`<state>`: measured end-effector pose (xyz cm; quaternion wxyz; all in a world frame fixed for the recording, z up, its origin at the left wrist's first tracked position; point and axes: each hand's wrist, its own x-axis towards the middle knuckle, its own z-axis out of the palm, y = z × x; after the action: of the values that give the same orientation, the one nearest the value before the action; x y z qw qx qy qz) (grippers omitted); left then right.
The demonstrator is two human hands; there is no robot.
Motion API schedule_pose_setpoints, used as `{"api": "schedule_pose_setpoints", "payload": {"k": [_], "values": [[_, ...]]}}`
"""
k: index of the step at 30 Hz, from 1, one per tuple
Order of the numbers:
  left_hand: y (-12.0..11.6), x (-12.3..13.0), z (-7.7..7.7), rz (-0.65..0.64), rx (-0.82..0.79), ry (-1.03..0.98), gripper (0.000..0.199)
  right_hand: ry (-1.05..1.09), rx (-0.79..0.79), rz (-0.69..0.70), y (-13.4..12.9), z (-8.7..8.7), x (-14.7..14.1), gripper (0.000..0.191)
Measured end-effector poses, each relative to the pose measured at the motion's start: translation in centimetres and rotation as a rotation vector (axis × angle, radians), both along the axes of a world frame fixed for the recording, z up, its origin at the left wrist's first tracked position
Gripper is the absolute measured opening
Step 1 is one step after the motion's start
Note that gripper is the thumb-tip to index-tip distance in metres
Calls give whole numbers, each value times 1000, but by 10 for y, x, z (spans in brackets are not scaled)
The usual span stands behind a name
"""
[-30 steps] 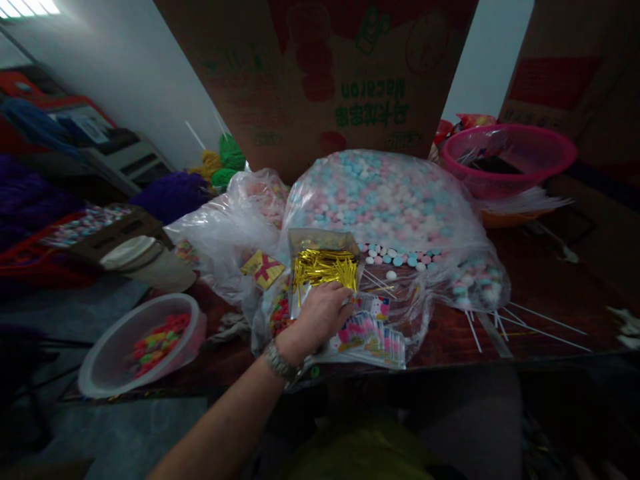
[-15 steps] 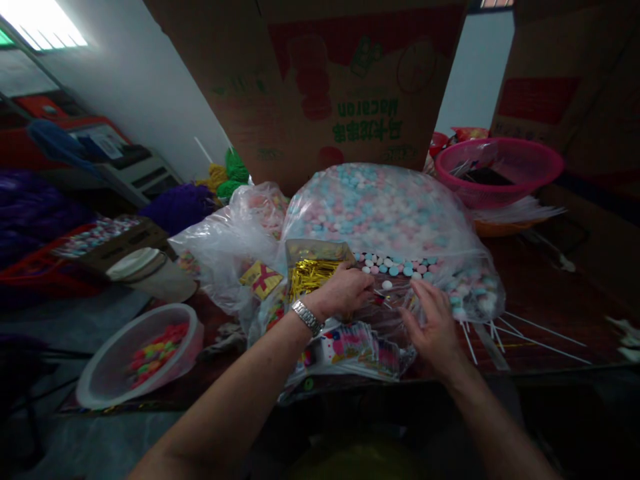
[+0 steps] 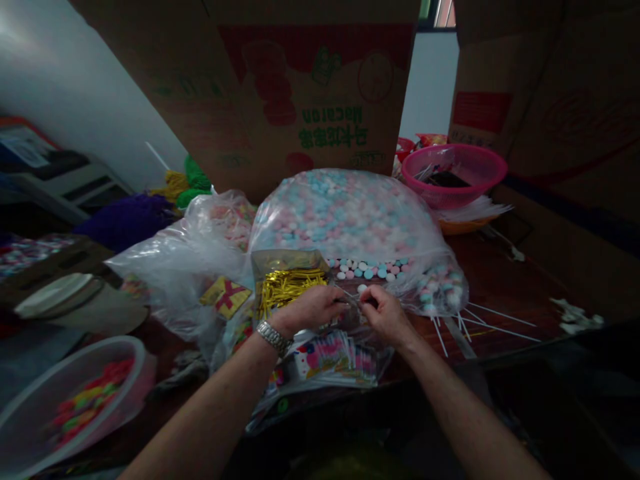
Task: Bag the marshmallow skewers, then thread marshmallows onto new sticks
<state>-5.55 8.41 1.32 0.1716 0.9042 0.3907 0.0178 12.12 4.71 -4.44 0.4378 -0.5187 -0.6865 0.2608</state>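
a: here we are, both bare hands in close over the dark reddish-brown wooden table (image 3: pixel 493 270), near the middle of its front edge!  
b: and how does the left hand (image 3: pixel 313 309) look?  
a: thumb and fingertips drawn together, the silver metal watch (image 3: pixel 275 338) on that wrist. whether it grips anything, i can't tell.  
b: the right hand (image 3: pixel 387 319)?  
a: facing it, just apart, thumb and finger closed in a pinch. something thin and pale shows between the two, too blurred to name or to say who has it.  
b: what's beside them?  
a: the shiny gold twist ties (image 3: pixel 293 288), heaped in an open see-through box (image 3: pixel 258 270) by the left hand. in front, fanned along the table's front edge, the flat, colourful printed packets (image 3: pixel 340 357)!  
b: and behind?  
a: a big bulging clear plastic bag (image 3: pixel 345 207) of round pink, blue and white pieces, with some loose round pieces (image 3: pixel 369 274) in front of it.  
b: out on the flanks?  
a: thin white sticks (image 3: pixel 500 322) poke towards the right end of the table, a round pink plastic basket (image 3: pixel 495 167) sits further back, and a translucent white bowl (image 3: pixel 135 400) of bright pieces is at the table's front left.
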Motion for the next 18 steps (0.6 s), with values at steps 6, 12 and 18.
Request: {"api": "schedule_pose_setpoints", "payload": {"k": [6,12,18], "values": [[4,-2,-17,102,310,40,17,-135,20,-10,23,-18,-11,10],[-7,-1,7,36,407,69,17,-189,156,-52,7,-1,-5,10],[-36,21,28,45,108,-251,16,-86,306,48,-33,39,21,21]]}}
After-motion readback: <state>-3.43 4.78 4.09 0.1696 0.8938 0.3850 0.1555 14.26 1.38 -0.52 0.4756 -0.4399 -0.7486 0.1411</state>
